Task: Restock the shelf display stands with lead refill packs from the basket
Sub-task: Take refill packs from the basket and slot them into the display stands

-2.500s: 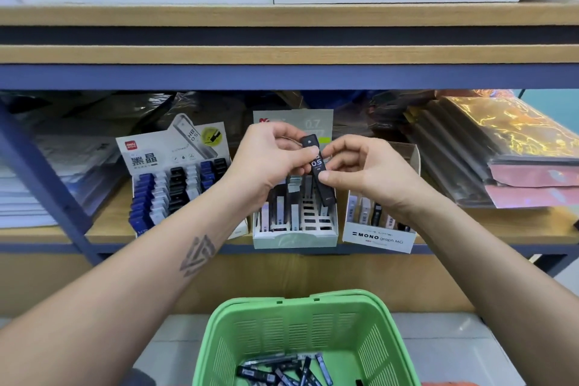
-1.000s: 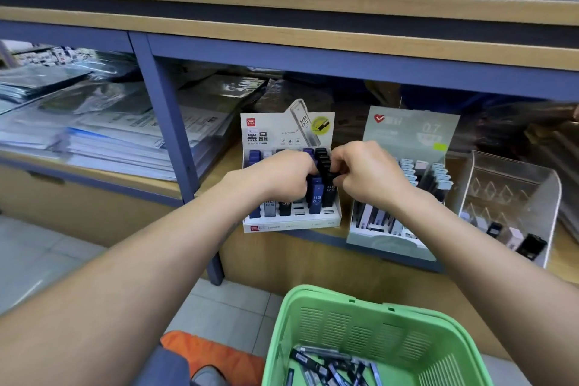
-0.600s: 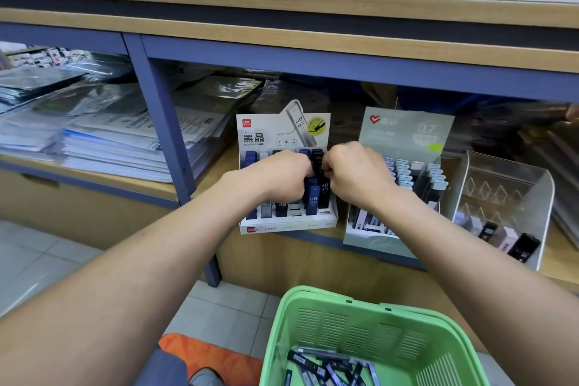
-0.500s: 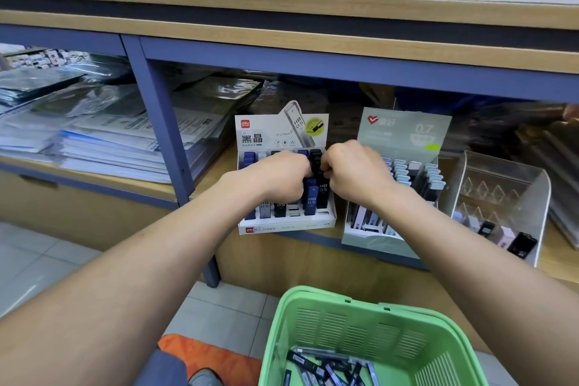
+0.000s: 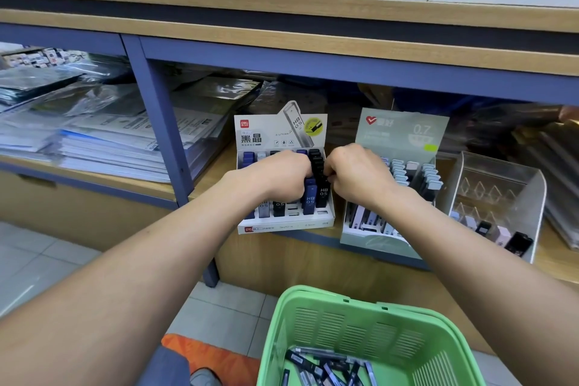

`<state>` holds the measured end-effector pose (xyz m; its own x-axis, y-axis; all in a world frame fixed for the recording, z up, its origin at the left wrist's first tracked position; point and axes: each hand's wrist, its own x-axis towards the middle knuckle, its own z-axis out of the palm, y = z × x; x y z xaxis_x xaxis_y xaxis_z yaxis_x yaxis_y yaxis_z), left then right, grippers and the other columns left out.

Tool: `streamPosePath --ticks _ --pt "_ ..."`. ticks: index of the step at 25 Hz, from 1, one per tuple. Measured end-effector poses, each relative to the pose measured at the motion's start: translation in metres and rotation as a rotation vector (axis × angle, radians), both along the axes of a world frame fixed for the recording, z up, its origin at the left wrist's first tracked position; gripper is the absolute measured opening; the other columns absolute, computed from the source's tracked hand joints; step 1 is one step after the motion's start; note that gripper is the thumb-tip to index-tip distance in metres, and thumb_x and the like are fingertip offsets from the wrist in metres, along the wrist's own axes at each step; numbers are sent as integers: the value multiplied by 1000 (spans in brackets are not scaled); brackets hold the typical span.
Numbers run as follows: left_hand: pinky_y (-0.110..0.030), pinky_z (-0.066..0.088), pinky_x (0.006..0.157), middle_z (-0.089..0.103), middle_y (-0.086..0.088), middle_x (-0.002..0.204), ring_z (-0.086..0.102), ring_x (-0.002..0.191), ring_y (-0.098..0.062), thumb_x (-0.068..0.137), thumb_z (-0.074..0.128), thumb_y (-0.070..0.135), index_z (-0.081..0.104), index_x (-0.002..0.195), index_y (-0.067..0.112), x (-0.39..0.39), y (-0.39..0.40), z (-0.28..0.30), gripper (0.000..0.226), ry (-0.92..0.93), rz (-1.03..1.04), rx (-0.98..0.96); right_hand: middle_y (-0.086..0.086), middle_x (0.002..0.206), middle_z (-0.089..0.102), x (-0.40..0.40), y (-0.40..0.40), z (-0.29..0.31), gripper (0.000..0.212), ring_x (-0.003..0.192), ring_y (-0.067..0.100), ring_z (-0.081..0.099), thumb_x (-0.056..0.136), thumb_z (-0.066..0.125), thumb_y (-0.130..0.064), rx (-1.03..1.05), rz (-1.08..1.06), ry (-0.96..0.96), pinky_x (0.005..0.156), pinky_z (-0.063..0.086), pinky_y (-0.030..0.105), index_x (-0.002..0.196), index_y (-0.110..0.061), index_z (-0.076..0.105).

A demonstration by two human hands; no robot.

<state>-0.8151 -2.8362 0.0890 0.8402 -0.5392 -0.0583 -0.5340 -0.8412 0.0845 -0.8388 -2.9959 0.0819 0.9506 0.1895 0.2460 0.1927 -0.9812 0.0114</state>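
Note:
A white display stand (image 5: 282,226) with blue, grey and black HB 0.5 lead refill packs sits on the wooden shelf. My left hand (image 5: 279,178) and my right hand (image 5: 357,175) are both curled over it, knuckles up. Their fingertips meet on a black lead refill pack (image 5: 316,163) in the stand's rightmost column. The fingertips themselves are hidden. Below, a green basket (image 5: 344,298) holds several loose lead refill packs (image 5: 326,367).
A pale green 0.7 display stand (image 5: 376,241) stands right of the white one, then a clear acrylic stand (image 5: 529,197) with a few packs. A blue shelf post (image 5: 169,135) rises at left beside stacked paper packs (image 5: 109,147). Uni boxes line the shelf above.
My hands carried the black pack from the middle stand left to the white stand and lowered it into the right column. In the last half second they barely moved.

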Motion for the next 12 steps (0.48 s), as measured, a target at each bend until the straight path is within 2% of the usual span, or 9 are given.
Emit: streamPosePath --ticks 2,4,8,10,12 --pt "-39 57 80 70 -12 106 64 96 -29 88 46 0 69 118 8 -1 0 0 39 -1 4 -4 10 99 70 -1 0 0 21 92 36 64 88 61 -8 -33 29 -12 73 48 35 101 -18 75" --pt "-43 58 80 70 -13 105 64 95 -31 85 46 0 70 113 8 -2 1 -1 37 -32 14 -45 6 100 68 -10 -4 1 24 93 33 63 89 58 -8 4 66 -105 78 51 37 104 -17 75" --pt "-45 56 80 67 -10 100 63 94 -32 85 50 4 69 97 11 -22 -10 6 23 -239 36 -260 6 102 73 -61 -12 -7 31 95 31 67 87 54 -2 339 55 -238 78 57 44 106 -14 76" --pt "-43 54 78 67 -8 98 63 94 -32 86 51 8 66 92 12 -46 -27 4 17 -292 -5 -298 3 97 73 -89 -20 -22 26 92 29 67 86 55 -5 349 13 -198 73 55 40 97 -16 76" --pt "-40 52 73 67 -9 96 64 92 -35 85 50 9 61 87 14 -72 -43 -6 12 -256 -51 -222 0 95 70 -107 -28 -42 21 91 27 65 86 54 -11 281 -67 -52 67 48 35 91 -19 72"
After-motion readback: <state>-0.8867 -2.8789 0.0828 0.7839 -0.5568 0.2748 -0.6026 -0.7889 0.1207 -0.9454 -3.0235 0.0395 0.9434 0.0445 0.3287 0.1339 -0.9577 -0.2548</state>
